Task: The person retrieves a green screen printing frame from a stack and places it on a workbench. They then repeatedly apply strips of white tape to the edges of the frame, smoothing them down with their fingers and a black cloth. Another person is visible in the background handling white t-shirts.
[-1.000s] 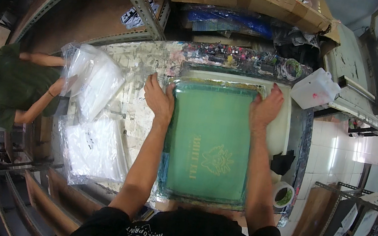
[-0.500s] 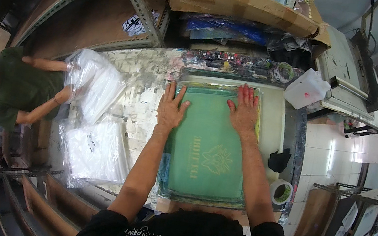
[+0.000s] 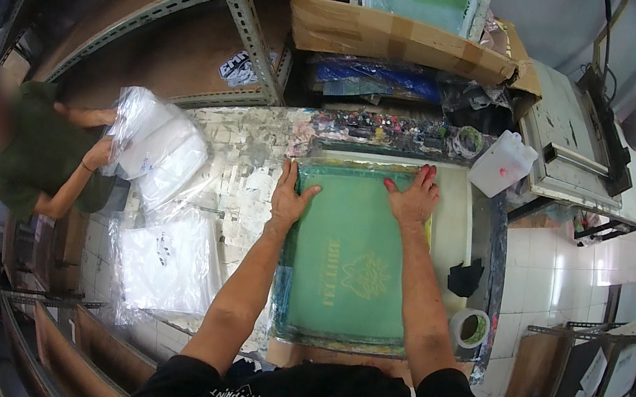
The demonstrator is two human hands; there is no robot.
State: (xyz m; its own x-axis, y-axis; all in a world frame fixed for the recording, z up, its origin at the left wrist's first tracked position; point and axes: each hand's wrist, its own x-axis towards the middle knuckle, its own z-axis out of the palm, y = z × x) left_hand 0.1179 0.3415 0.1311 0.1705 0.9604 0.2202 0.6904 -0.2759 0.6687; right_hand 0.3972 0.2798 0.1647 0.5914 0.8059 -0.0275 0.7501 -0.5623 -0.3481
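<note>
A green screen-printing frame (image 3: 353, 237) with a pale leaf-like design and lettering lies flat on the table in front of me. My left hand (image 3: 291, 198) rests along its left edge near the far corner, fingers stretched out and thumb on the mesh side. Toward the far right corner lies my right hand (image 3: 416, 200), its fingers spread over the right edge and its thumb pointing inward. Red ink stains the right fingertips. Neither hand appears to be gripping the frame.
At left, a person (image 3: 43, 147) in dark green handles clear plastic bags (image 3: 163, 149); another bag stack (image 3: 170, 262) lies nearer. Right of the frame are a white plastic jug (image 3: 504, 163), a tape roll (image 3: 470, 328) and a black scrap (image 3: 464, 277). Cardboard (image 3: 402, 37) stands behind.
My view has shifted, so the scene sits lower in the picture. My left fingers have come closer together along the edge. My right hand stays near the far right corner.
</note>
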